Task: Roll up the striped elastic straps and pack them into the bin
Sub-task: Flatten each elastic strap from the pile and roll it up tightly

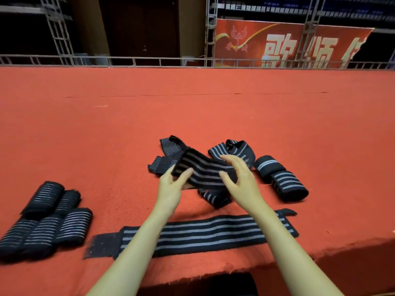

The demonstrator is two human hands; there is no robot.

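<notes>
1. Across most of the view stretches the table (192,116), covered in red carpet, with its frayed near edge running along the bottom right.
2. Behind its far edge hangs a red banner (245,39) with large pale characters, and a grey metal truss (210,33) stands in front of the banner's left end.
3. Near the table's front edge a flat strap (203,233), black with grey stripes, lies stretched out full length from left to right, and both forearms cross above it.
4. At the far left sits a cluster of rolled straps (42,221), five rolls packed side by side and touching one another.
5. To the right of the hands lie two more rolls (286,180), one touching the other, well apart from the left cluster.
6. Beyond the hands two loose straps are crumpled on the carpet, a thin-striped one (165,154) to the left and a wide-striped one (235,149) to the right.
7. Between both hands and lifted off the carpet is the held strap (205,169), stripes facing up, its free length drooping down to the table under the right wrist.
8. Left hand (171,186) pinches the near-left end of the held strap, thumb on top and fingers beneath.
9. Right hand (241,178) curls over the strap's right part, fingers arched across the far edge and thumb on the near side.
</notes>
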